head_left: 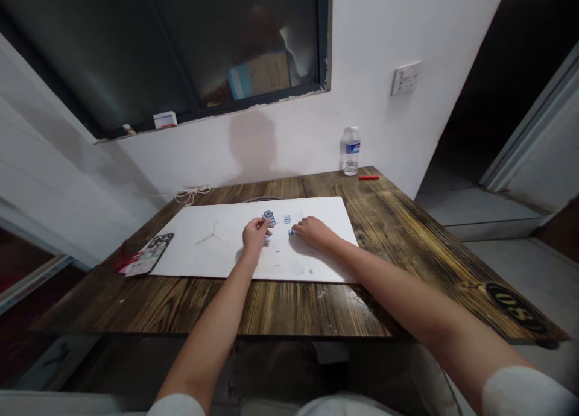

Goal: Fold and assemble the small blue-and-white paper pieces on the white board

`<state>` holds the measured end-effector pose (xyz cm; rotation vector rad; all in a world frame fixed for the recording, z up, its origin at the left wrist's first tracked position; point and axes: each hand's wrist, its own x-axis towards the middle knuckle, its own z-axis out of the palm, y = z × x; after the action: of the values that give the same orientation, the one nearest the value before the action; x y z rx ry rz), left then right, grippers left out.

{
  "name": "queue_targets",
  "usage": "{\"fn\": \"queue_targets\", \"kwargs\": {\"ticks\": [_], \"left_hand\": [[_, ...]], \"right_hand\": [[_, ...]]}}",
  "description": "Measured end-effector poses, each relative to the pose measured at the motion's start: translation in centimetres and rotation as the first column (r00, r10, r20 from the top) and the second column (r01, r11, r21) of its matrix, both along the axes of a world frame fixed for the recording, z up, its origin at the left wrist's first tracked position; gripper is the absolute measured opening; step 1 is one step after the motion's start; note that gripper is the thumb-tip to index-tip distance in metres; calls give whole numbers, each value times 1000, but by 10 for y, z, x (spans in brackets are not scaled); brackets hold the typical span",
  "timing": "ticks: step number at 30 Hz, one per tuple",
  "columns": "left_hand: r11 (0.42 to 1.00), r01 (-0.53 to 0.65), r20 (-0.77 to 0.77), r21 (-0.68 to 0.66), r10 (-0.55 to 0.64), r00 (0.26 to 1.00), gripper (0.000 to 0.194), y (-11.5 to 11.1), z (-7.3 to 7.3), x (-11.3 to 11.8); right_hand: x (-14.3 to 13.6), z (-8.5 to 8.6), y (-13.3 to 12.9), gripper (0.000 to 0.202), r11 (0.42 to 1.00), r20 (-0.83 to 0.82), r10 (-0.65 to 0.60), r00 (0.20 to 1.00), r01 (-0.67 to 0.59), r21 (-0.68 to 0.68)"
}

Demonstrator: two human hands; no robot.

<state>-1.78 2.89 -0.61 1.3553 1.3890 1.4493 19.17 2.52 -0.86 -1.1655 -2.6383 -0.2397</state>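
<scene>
Small blue-striped cards (268, 216) are pinched, fanned slightly, between the thumb and fingers of my left hand (255, 236). To the right, my right hand (313, 230) reaches low over the white board (181, 247), its fingers bent together at the edge of another small blue-striped card (292, 232). Just beyond that, a separate blue-striped card group (287, 219) lies flat on the board. The cards are too small to read, and the right fingertips partly cover the piece under them.
The board rests on a dark wooden table (312, 301). A phone (154, 253) overlaps the board's left end. A tied white cord (192, 193) lies at the back left. Near the wall stand a water bottle (351, 154) and a red pen (370, 177).
</scene>
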Motion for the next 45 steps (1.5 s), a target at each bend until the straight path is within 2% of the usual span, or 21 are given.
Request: {"fn": "queue_targets", "kwargs": {"ticks": [6,13,20,32,40,45], "left_hand": [[1000,0,-1,-7,0,1000,35,0,0,0],[1000,-1,-14,-5,1,1000,34,-1,2,0],[1000,-12,-32,-1,12,999,33,-1,2,0],[1000,3,-20,9,-3,1000,31,0,0,-1],[1000,19,-39,-7,-19,999,32,-4,3,1],[999,28,-48,-19,-28,998,34,-6,5,3]], "right_hand": [[-1,1,-3,18,1000,-4,0,1000,0,10],[-1,-5,0,20,1000,-44,7,999,-6,27],[1,-6,-1,33,998,-68,3,998,1,60],[4,-4,-1,17,996,-48,-43,998,46,76],[7,1,-6,17,984,-169,-69,983,95,148],[5,-2,-5,18,996,-190,-51,980,64,65]]}}
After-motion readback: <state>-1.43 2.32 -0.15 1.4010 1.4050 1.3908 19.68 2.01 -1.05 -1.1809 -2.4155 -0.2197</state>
